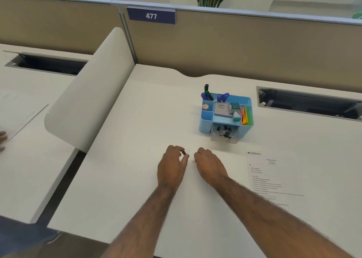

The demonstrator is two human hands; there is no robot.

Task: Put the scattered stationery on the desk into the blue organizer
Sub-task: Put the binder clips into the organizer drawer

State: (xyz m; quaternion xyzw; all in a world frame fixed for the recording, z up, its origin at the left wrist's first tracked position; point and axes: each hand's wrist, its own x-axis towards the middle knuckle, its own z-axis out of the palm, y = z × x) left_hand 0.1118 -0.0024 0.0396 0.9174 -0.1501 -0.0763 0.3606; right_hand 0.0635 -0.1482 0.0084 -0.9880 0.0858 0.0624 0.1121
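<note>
Motion blur is softening both hands, so fine detail at the fingertips is staying uncertain. Left hand (172, 164) is pinching a small black binder clip (184, 152) between thumb and fingers, its thin silver handles sticking out toward the right; the clip body is mostly hidden by the fingers. Right hand (209, 165) is resting knuckles-up on the desk (137, 120) with fingers curled under. A bit of silver wire loop (194, 161) is showing at its thumb side, but the palm is covering the rest, so I cannot tell whether this hand is gripping anything. The hands are sitting close together, near but not touching. The blue organizer (204, 125) is standing on the desk beyond the right hand and well apart from both. Its clear front drawer (215, 139) is standing pulled out, with more clips (223, 133) piled inside. The upper compartments are holding markers (223, 97), a notepad (222, 110) and coloured strips (245, 116); smaller contents are too small to identify. A printed sheet (274, 176) is lying to the right of the right hand, its text unreadable. Another person's fingers (3, 140) are being cut off by the left frame edge.
</note>
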